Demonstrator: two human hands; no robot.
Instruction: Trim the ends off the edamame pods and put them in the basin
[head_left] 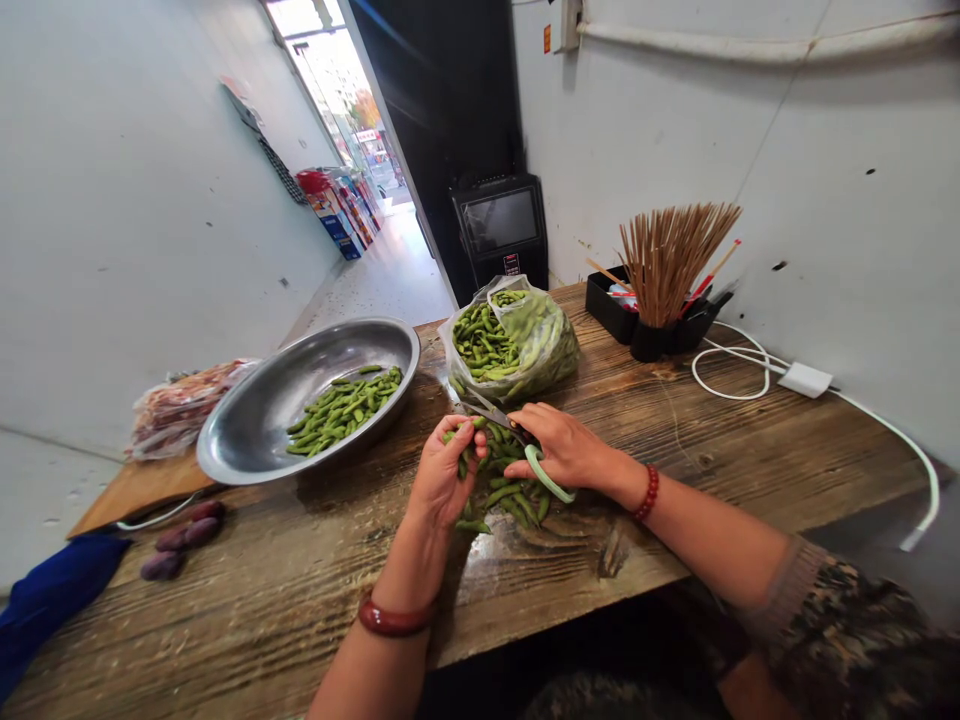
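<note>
My left hand (444,470) is closed around a few green edamame pods (463,437), partly hidden by the fingers. In my right hand (564,445) is a pair of scissors (541,470) with pale green handles, its blades parted and pointing left toward the held pods. Loose edamame pods (519,500) lie in a pile on the wooden table below both hands. Just behind them stands a clear plastic bag (555,350) full of pods. A wide steel basin (255,420) to the left holds more pods at its right side.
A bag of pinkish meat-like strips (184,405) rests on a board (142,490) behind the basin. Several purple-red roundish items (184,538) lie at the left. Right of the bag are a black caddy (611,310) with thin brown sticks (664,265) and a white cable (874,410).
</note>
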